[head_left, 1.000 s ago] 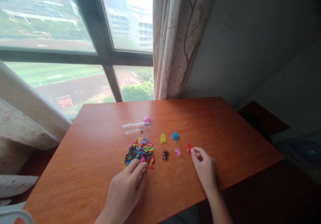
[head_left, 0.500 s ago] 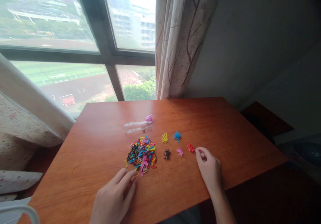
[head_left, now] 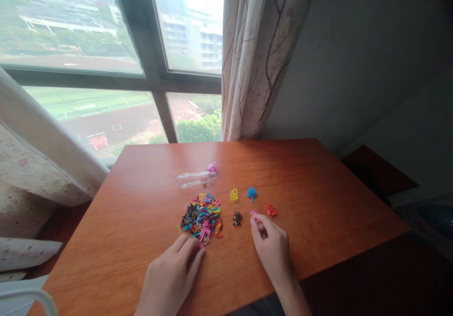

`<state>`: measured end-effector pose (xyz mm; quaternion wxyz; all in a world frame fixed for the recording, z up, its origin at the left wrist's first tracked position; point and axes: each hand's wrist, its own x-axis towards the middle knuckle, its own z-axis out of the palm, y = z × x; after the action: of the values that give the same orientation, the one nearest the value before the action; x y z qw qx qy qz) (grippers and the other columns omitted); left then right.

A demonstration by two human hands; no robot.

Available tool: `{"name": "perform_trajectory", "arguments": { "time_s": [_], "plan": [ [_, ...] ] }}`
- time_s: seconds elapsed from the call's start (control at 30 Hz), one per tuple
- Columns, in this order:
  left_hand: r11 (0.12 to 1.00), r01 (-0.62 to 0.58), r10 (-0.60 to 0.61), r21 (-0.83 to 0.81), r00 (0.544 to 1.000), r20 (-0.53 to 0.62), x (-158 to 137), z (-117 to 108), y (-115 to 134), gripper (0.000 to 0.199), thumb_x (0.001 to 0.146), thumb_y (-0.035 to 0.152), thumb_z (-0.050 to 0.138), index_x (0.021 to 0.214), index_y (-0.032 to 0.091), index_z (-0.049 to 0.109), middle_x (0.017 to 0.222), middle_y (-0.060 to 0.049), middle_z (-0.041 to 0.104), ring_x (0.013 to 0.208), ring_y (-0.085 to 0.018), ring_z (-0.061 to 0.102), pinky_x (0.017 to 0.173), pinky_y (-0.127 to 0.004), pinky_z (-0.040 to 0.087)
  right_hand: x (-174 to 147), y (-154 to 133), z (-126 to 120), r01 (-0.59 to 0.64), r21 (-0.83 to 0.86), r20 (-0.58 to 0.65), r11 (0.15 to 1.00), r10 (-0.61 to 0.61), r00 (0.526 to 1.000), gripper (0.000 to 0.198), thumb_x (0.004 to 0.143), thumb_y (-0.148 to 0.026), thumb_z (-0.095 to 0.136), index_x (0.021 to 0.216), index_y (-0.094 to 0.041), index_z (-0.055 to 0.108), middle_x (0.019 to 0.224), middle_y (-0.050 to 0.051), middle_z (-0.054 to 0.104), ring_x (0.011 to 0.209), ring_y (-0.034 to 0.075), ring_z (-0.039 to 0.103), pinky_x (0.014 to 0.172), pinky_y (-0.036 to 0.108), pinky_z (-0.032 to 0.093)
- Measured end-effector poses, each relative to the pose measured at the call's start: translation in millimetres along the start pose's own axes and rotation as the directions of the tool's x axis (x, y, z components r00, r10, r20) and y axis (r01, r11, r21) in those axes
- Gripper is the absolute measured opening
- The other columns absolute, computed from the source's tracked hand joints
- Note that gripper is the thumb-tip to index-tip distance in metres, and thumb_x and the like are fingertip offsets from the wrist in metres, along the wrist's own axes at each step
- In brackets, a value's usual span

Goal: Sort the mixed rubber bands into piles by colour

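Note:
A mixed heap of small coloured elastic bands (head_left: 201, 216) lies on the table. At the heap's near edge is my left hand (head_left: 173, 269), its thumb and forefinger tips close together beside pink bands; whatever is between them is hidden. My right hand (head_left: 272, 244) is closed in a pinch at a small pink pile (head_left: 254, 212), partly covering it; I cannot make out anything in the fingertips. Around it lie single-colour piles: black bands (head_left: 237, 219), yellow bands (head_left: 234, 195), blue bands (head_left: 251, 193) and red bands (head_left: 271, 209).
Behind the heap, a clear plastic container (head_left: 194, 179) lies on its side, with a pink piece (head_left: 213, 167) at its right end. The wooden table (head_left: 318, 188) stands against a window (head_left: 155, 82) and a curtain (head_left: 247, 70). A white curved bar (head_left: 38, 295) shows at lower left.
My right hand has moved left from beside the red pile to the pink pile. My left hand has shifted slightly right and up, against the heap's near edge.

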<state>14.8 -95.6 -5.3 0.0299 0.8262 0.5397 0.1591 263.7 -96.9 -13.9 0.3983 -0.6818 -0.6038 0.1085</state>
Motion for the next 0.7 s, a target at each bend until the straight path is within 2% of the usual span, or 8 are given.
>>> {"name": "perform_trajectory", "arguments": {
  "time_s": [0.13, 0.23, 0.4, 0.7],
  "plan": [
    [0.999, -0.032, 0.032, 0.002, 0.999, -0.03, 0.4, 1.9, -0.1, 0.022, 0.098, 0.03, 0.042, 0.09, 0.027, 0.063, 0.083, 0.003, 0.069, 0.066, -0.016, 0.07, 0.055, -0.025, 0.049, -11.5, -18.2, 15.2, 0.058, 0.028, 0.097, 0.998, -0.06, 0.993, 0.024, 0.098, -0.028, 0.047, 0.087, -0.021, 0.068, 0.072, 0.003, 0.069, 0.062, 0.015, 0.064, 0.06, 0.022, 0.042],
    [0.999, -0.041, 0.041, -0.01, 0.999, -0.032, -0.3, 1.7, -1.6, 0.024, 0.099, 0.029, 0.04, 0.091, 0.027, 0.063, 0.083, 0.002, 0.069, 0.066, -0.015, 0.07, 0.054, -0.025, 0.049, -18.0, -24.1, 22.4, 0.098, 0.032, 0.126, 0.995, -0.101, 0.987, 0.023, 0.097, -0.025, 0.047, 0.087, -0.021, 0.067, 0.071, 0.001, 0.068, 0.062, 0.015, 0.063, 0.06, 0.022, 0.04],
    [0.999, -0.029, 0.028, -0.023, 0.999, -0.044, -3.5, -0.8, -3.7, 0.026, 0.099, 0.03, 0.038, 0.09, 0.027, 0.062, 0.081, 0.003, 0.069, 0.063, -0.015, 0.07, 0.052, -0.024, 0.05, -22.9, -23.4, 25.5, 0.131, 0.032, 0.157, 0.991, -0.135, 0.978, 0.02, 0.096, -0.022, 0.048, 0.087, -0.022, 0.066, 0.069, -0.001, 0.066, 0.062, 0.014, 0.062, 0.061, 0.022, 0.039],
    [0.991, -0.033, 0.014, -0.131, 0.989, -0.147, -5.3, -16.1, -5.6, 0.017, 0.097, 0.028, 0.042, 0.092, 0.026, 0.059, 0.08, 0.004, 0.068, 0.061, -0.012, 0.069, 0.052, -0.022, 0.048, -24.9, -22.0, 25.6, 0.148, 0.029, 0.172, 0.989, -0.15, 0.973, 0.02, 0.096, -0.022, 0.048, 0.088, -0.022, 0.066, 0.07, 0.0, 0.066, 0.064, 0.015, 0.063, 0.064, 0.023, 0.039]
  ]
}}
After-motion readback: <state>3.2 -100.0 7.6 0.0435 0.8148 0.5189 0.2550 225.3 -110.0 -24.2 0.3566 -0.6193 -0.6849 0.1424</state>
